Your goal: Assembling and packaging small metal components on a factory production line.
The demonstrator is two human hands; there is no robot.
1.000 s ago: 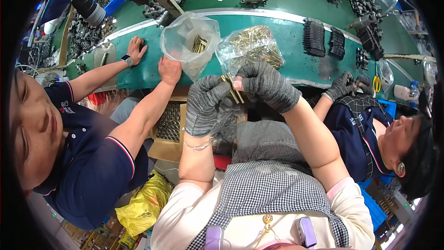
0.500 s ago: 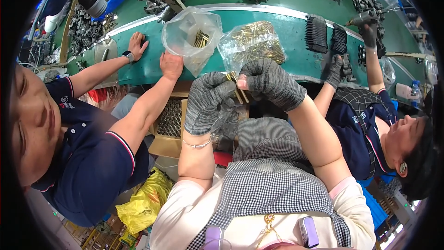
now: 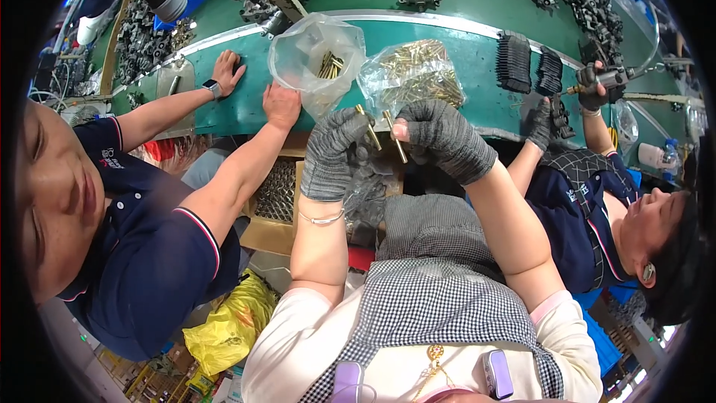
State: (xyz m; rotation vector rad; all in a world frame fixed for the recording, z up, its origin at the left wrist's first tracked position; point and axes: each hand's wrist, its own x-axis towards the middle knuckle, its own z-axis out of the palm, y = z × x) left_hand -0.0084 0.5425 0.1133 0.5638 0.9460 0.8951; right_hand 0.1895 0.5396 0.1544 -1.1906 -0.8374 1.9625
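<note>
Grey knit gloves cover both hands, held close together in front of the bench edge. My left hand is closed on a slim brass-coloured pin that tilts down to the right. A similar brass-coloured rod sits in the grip of my right hand, beside the bare thumb tip. A small gap separates the two pins. Just beyond, a clear plastic bag full of such pins lies on the green bench. To its left, an open translucent bag holds several more.
At the left, a co-worker's bare hands rest by the open bag. A co-worker at the right holds a power driver. Black ribbed parts stand on the bench. Below the edge is a cardboard box of metal parts.
My hands have drawn slightly apart, and the pins that were bunched between them are now separated, one in each hand. At the right, the co-worker's driver has come down toward the parts.
</note>
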